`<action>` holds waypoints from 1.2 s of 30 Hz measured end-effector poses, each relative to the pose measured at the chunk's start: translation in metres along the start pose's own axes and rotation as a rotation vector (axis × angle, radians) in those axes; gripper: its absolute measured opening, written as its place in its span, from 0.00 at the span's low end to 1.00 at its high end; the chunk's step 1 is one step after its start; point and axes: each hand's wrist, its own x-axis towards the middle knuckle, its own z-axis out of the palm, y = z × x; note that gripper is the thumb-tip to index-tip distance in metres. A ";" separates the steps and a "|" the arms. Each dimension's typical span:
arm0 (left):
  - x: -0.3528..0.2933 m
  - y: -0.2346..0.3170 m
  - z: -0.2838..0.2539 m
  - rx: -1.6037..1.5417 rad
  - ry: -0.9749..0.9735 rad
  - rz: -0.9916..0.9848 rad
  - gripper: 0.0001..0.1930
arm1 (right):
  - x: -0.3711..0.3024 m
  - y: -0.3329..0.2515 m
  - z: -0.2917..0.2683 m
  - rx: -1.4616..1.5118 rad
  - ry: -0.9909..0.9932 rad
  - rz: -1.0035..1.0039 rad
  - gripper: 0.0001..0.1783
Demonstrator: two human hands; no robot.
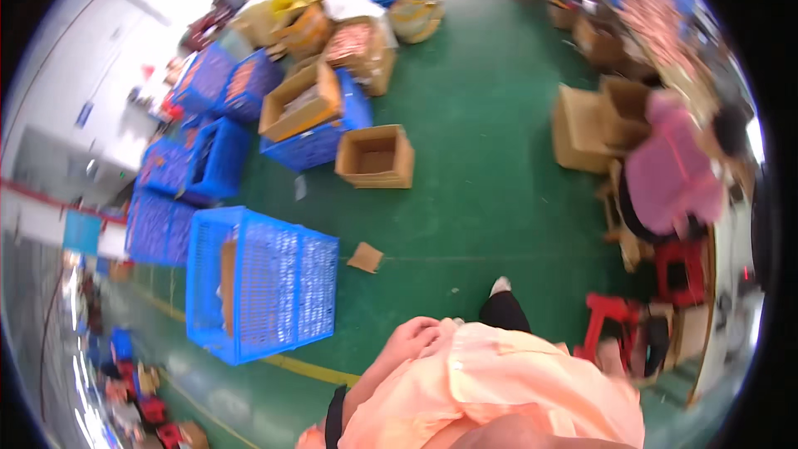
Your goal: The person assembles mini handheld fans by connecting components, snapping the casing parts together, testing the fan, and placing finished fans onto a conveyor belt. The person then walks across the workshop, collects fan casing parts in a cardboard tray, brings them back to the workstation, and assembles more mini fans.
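Note:
My left hand [416, 338] is held at the front of my light orange shirt [515, 374], a black band [335, 417] around the wrist. Its fingers are curled in against the cloth; whatever they may hold is hidden. No right hand can be made out; the shirt covers much of that side. A blurred skin-coloured patch shows past the shirt's right edge, too unclear to name. Ahead and left of my left hand stands a blue plastic crate [283, 287] with slatted sides and some brown cardboard inside. My shoe [499, 285] shows on the green floor.
An open cardboard box [376, 158] stands ahead, beside stacked blue crates [220, 158] and filled boxes. A cardboard scrap [366, 258] lies on the floor. At right, a person in a pink top [673, 166] is near cardboard boxes [582, 129] and red stools [611, 324].

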 end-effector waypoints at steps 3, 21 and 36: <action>0.071 0.031 -0.010 0.031 -0.058 0.049 0.13 | 0.133 -0.005 -0.063 0.014 0.126 -0.156 0.11; 0.333 0.223 -0.095 -0.126 0.231 -0.049 0.12 | 0.562 -0.104 -0.843 0.950 0.642 -0.510 0.10; 0.562 0.434 -0.279 -0.091 0.259 0.069 0.11 | 0.739 -0.020 -0.623 0.766 -0.152 0.103 0.19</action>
